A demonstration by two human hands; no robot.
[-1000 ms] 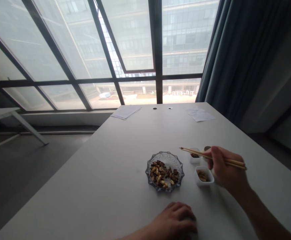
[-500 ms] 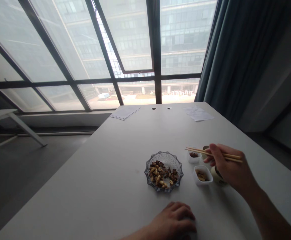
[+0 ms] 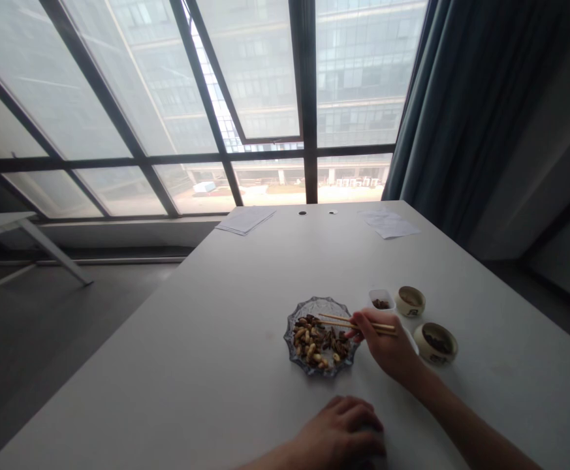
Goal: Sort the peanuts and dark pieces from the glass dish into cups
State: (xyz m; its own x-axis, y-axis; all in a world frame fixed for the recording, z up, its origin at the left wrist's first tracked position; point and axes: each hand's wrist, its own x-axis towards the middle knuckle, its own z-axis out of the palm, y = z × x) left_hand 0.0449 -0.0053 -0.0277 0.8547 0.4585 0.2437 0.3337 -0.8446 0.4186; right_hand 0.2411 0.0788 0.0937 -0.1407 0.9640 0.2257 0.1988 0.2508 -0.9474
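Note:
My right hand (image 3: pixel 386 344) is closed around a pair of wooden chopsticks (image 3: pixel 336 321), whose tips are over a scalloped glass dish (image 3: pixel 289 346). The dish holds peanuts (image 3: pixel 310 351) and dark brown pieces (image 3: pixel 339 342). No piece can be made out between the tips. Below the dish, my left hand (image 3: pixel 341 427) rests on the table, fingers curled and bunched; what they hold, if anything, is hidden. A white plastic cup (image 3: pixel 381 297) with reddish-brown bits stands right of the dish. My right hand mostly covers another white cup (image 3: pixel 412 341).
Two pale ceramic bowls stand at the right, one farther back (image 3: pixel 411 309) and one nearer with dark contents (image 3: pixel 436 358). Paper sheets lie at the far left (image 3: pixel 245 220) and far right (image 3: pixel 391 223) of the white table (image 3: pixel 191 339). Windows and a curtain (image 3: pixel 441 117) are beyond.
My right hand has moved left with the chopsticks, from over the cups and bowls to the glass dish. Both ceramic bowls are now uncovered. My left hand has stayed in place.

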